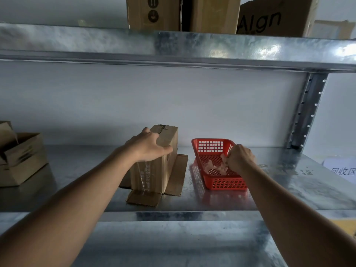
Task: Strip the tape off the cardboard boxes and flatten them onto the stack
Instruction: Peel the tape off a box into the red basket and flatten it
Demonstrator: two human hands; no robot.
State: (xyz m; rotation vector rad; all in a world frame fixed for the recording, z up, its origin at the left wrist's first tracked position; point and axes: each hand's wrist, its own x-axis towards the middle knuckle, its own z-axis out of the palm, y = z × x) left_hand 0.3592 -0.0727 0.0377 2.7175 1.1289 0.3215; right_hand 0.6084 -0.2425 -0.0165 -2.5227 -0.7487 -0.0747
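A small cardboard box point(154, 170) stands on end on the metal shelf, its lower flaps spread flat on the shelf and clear tape still showing on its near face. My left hand point(148, 147) grips its top, thumb on the right side. To the right sits a red plastic basket point(215, 145) holding crumpled clear tape point(213, 164). My right hand point(238, 158) is inside the basket with fingers curled, pinching a wad of that tape.
An opened cardboard box point(21, 157) sits at the left end of the shelf. Larger boxes point(212, 14) stand on the shelf above. A steel upright point(308, 110) rises at the right, with a paper label point(341, 168) near it.
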